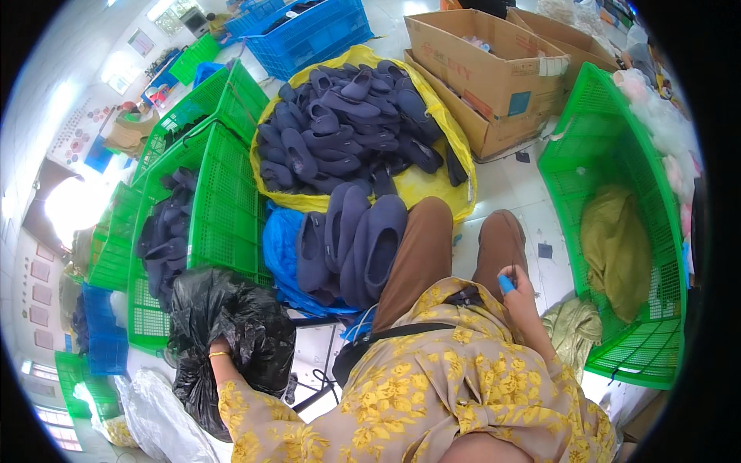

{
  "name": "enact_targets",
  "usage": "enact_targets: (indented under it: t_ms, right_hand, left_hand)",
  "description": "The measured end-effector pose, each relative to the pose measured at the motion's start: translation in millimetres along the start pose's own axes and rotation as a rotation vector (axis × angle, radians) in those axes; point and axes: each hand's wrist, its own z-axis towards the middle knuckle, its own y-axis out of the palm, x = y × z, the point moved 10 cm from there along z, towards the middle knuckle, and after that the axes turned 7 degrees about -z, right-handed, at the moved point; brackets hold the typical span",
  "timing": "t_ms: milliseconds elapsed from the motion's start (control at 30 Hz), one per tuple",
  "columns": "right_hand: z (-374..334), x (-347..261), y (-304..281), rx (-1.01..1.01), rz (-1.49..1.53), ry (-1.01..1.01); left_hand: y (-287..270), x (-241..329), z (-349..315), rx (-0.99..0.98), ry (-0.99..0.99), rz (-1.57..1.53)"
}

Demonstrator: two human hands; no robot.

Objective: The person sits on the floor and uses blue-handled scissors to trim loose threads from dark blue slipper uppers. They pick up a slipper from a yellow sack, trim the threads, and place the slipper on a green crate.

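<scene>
My left hand reaches into a black plastic bag at my left side; its fingers are hidden inside. Near my right knee, my right hand is closed, with a blue cover on one finger; whatever it pinches is too small to make out. Several dark navy slippers stand bunched beside my left thigh, over a blue plastic bag. Beyond them a large heap of similar slippers fills an opened yellow sack.
Green crates line the left, one holding dark slippers. To the right, another green crate contains an olive cloth sack. Cardboard boxes and a blue crate stand at the back. A white plastic sheet lies lower left.
</scene>
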Motion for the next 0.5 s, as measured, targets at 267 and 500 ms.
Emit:
enact_targets:
  t_ms: [267,500]
  right_hand:
    - [4,-4,0,0.025,0.025,-0.024]
    - [6,6,-12,0.059,0.013,-0.01]
  left_hand:
    - [-17,7,-9,-0.007,0.023,0.015]
    - [-56,17,-38,0.04,0.073,-0.001]
